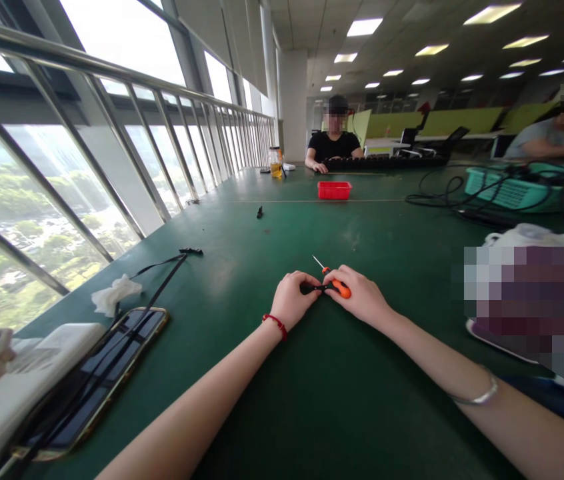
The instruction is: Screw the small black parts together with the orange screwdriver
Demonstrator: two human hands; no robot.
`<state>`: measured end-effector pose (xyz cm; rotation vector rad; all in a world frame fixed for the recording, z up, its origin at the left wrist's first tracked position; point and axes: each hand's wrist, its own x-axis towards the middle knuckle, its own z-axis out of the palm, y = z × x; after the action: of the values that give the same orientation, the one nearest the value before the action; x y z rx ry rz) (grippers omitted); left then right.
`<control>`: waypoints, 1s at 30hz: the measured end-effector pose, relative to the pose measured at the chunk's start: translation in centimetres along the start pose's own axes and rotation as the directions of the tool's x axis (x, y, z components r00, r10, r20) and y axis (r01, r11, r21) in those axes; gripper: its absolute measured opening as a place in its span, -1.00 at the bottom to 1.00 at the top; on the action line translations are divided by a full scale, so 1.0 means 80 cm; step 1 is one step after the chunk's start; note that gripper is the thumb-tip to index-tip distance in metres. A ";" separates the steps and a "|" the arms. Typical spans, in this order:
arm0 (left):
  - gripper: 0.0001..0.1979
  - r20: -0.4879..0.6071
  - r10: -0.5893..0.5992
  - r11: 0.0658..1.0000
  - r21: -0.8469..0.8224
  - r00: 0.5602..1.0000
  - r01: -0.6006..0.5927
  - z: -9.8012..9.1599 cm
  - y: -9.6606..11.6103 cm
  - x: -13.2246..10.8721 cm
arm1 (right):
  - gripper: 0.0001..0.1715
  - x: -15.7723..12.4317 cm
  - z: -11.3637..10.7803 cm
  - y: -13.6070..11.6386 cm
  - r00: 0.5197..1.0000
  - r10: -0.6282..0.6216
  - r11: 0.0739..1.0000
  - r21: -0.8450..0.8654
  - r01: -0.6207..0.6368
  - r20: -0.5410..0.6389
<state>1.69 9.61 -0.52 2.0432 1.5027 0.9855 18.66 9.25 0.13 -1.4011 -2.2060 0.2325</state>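
My left hand [296, 298] is closed on a small black part [316, 288] over the middle of the green table. My right hand [357, 293] holds a screwdriver [342, 288] with an orange and black handle, its thin metal shaft pointing up and to the left, away from me. The right fingertips also touch the near end of the black part, so the two hands almost meet. Fingers cover much of the part, and its exact kind cannot be made out.
A red tray [335, 191] stands farther back, with a small black piece [260, 212] to its left. A phone [97, 380] and black straps lie at left. At right are a teal basket [512, 190] of cables and a white bag [527, 235]. A person [335, 143] sits opposite.
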 end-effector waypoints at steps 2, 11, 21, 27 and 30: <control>-0.93 -0.001 -0.002 1.000 -0.002 1.000 0.002 0.000 -0.001 0.000 | -0.85 0.000 0.001 -0.001 1.000 0.001 1.000 0.005 -0.001 -0.007; -0.93 -0.009 -0.012 1.000 -0.016 1.000 0.012 -0.001 0.003 0.000 | -0.84 -0.001 0.001 -0.002 1.000 0.013 1.000 0.018 -0.013 0.000; -0.93 -0.037 0.037 0.999 0.008 0.999 -0.037 -0.002 0.004 -0.002 | -0.80 -0.003 0.000 -0.002 0.999 -0.018 1.000 0.018 0.019 -0.048; -0.90 -0.050 0.157 0.975 0.167 0.986 -0.147 -0.003 0.011 -0.008 | -0.82 -0.002 0.007 0.006 0.992 -0.036 0.998 0.048 0.042 -0.119; -0.90 -0.038 0.183 0.961 0.217 0.982 -0.170 -0.004 0.013 -0.010 | -0.83 -0.002 0.007 0.009 0.990 -0.060 0.993 0.091 0.072 -0.125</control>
<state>1.97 8.50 0.21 2.3531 1.5336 0.9946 18.98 9.53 -0.71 -1.2551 -2.1085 0.2199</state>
